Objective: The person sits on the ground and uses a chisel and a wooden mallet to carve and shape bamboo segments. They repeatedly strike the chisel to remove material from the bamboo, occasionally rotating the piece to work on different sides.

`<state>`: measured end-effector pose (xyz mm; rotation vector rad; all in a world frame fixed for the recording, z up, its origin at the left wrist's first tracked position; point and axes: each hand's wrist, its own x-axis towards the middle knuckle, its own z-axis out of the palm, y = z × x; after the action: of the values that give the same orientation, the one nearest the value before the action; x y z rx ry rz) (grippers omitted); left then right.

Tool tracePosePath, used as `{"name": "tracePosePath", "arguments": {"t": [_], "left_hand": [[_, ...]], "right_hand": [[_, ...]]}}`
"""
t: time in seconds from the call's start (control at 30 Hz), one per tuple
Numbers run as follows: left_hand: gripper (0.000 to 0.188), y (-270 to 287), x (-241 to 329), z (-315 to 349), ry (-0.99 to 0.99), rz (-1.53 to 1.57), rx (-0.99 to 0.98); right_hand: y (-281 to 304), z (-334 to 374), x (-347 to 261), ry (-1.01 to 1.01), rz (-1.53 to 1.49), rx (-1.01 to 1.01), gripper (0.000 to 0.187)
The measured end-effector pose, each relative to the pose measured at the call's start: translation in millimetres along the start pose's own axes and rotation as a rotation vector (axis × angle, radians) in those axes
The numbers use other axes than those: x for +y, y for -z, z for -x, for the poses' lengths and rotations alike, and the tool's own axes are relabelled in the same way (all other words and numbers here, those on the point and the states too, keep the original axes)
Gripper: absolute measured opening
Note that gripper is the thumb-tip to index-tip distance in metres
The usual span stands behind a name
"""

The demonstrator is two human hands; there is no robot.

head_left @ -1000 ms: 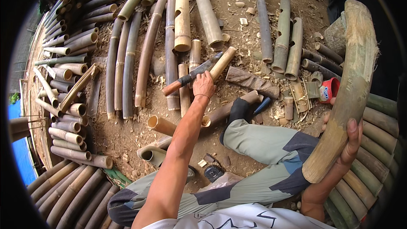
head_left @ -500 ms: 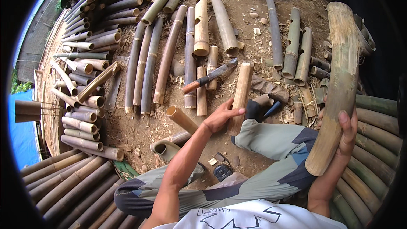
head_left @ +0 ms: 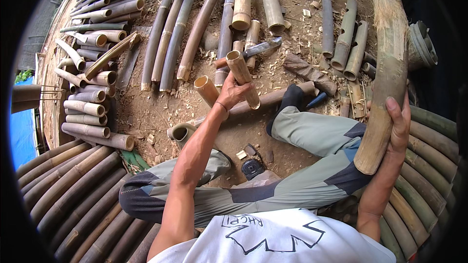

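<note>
You have the long, curved, thick, greenish-brown bamboo length [head_left: 387,75] at two o'clock, seemingly only partly scraped, top frayed pale, darker skin left below, clasped in your right hand [head_left: 399,121], and the short, tan, hollow bamboo tube [head_left: 243,77] at twelve clasped in your left hand [head_left: 232,90].

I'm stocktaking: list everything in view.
Short tube: one, tan, centre
Large bamboo: one, olive, right
Knife: one, orange handle, upper centre
Block: one, brown, upper right
Tool: one, blue, right centre
Round object: one, black, below centre
Loose bamboo: many, mixed colours, ground
Stacked tubes: many, brownish, left
Poles: many, mixed colours, lower corners
Chips: many, pale, ground
Tarp: one, blue, left
Trousers: one pair, greyish, below centre
Shirt: one, white, bottom
Left grip: one, bare, on short tube
Right grip: one, bare, on large bamboo
</note>
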<state>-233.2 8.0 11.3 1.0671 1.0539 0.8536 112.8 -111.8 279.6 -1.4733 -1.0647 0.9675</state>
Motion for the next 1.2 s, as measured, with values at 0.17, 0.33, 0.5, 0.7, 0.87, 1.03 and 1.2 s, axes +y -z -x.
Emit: {"name": "tracePosePath", "arguments": {"t": [0.17,0.33,0.5,0.7,0.87,1.03,1.2], "left_hand": [[0.048,12,-31,-5,-0.026,0.043,0.043],[0.054,8,-36,-4,-0.041,0.072,0.002],[0.063,9,-38,-2,-0.072,0.032,-0.052],[0.075,7,-41,-7,-0.146,0.004,-0.029],[0.075,-3,-34,-14,-0.15,0.008,-0.057],[0.077,1,-49,-5,-0.213,-0.076,-0.051],[0.072,-6,-48,-13,-0.188,0.05,-0.047]], "right_hand": [[-8,-4,5,0.045,-0.003,0.003,0.076],[-12,-4,4,-0.044,0.014,-0.041,0.075],[-32,-10,4,0.001,0.129,-0.135,0.084],[-110,-34,9,0.321,0.418,-0.32,0.097],[-149,-66,35,0.553,1.071,-0.456,0.103],[-165,-66,43,0.576,1.126,-0.487,0.103],[-159,-56,64,0.461,1.193,-0.488,0.103]]}}
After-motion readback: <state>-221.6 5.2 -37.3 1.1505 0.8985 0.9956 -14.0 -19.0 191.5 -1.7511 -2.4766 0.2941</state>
